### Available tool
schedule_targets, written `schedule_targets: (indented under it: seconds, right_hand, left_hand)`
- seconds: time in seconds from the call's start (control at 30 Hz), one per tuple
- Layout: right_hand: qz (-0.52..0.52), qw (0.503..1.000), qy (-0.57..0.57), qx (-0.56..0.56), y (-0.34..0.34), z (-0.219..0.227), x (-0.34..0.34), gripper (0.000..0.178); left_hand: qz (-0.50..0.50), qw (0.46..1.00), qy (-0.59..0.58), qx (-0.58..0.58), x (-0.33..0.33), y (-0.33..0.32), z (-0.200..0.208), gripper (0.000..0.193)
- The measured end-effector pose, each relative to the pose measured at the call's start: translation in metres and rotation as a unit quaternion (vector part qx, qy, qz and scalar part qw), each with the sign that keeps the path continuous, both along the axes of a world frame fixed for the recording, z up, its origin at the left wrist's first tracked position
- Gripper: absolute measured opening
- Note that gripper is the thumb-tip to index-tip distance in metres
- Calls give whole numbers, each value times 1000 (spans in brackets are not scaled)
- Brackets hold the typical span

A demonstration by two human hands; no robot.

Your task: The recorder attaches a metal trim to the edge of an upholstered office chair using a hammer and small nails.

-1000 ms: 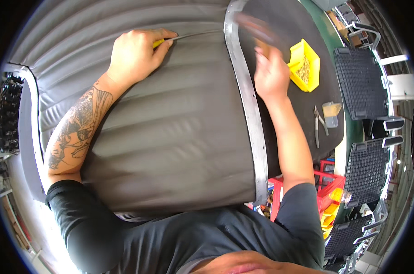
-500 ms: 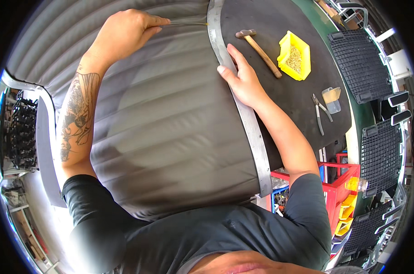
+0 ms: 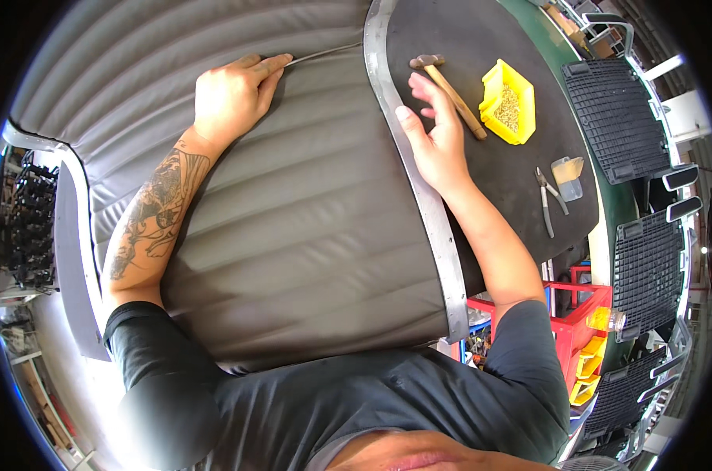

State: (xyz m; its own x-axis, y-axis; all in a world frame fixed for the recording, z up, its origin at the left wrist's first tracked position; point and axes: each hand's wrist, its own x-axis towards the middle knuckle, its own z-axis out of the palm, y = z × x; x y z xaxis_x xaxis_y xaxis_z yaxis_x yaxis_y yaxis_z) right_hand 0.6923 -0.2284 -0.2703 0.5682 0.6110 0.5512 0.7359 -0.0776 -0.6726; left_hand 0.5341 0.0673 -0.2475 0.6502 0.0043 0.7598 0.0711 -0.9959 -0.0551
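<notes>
Ribbed dark-grey padded upholstery (image 3: 316, 196) is spread under my arms, bordered on the right by a curved metal frame strip (image 3: 430, 208). My left hand (image 3: 234, 94) is closed in a pinch over the upholstery. From its fingertips a thin, grey, cord-like piece (image 3: 324, 53) runs to the metal strip; its exact kind is unclear. My right hand (image 3: 442, 141) is open beside the metal strip, thumb apart and fingers slightly bent. No object shows in it. Just beyond its fingers lies a hammer (image 3: 454, 98) with a wooden handle.
On the dark board, a yellow bin (image 3: 526, 110) holds small brass-coloured pieces. Pliers (image 3: 546, 202) and a small clear box (image 3: 568, 179) lie nearer me. A red rack (image 3: 564, 322) with yellow bins stands at lower right. Black grid panels (image 3: 616, 110) line the right side.
My left hand has come nearer to me, still pinching the thin piece. My right hand has lifted off the metal strip and shifted right, its fingers more bent.
</notes>
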Motion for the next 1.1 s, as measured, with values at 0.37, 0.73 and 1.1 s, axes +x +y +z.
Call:
schedule_targets:
  seconds: [0.37, 0.73, 1.1]
  right_hand:
    - [-324, 793, -286, -430, -109, 56, 137, 17]
    - [-270, 841, -264, -387, -117, 46, 154, 17]
    - [-254, 925, -227, -170, -93, 67, 158, 18]
  left_hand:
    - [-27, 998, 22, -59, -4, 6, 3, 22]
    - [-9, 997, 40, -65, -7, 8, 2, 22]
    - [-9, 998, 29, -60, -9, 7, 2, 22]
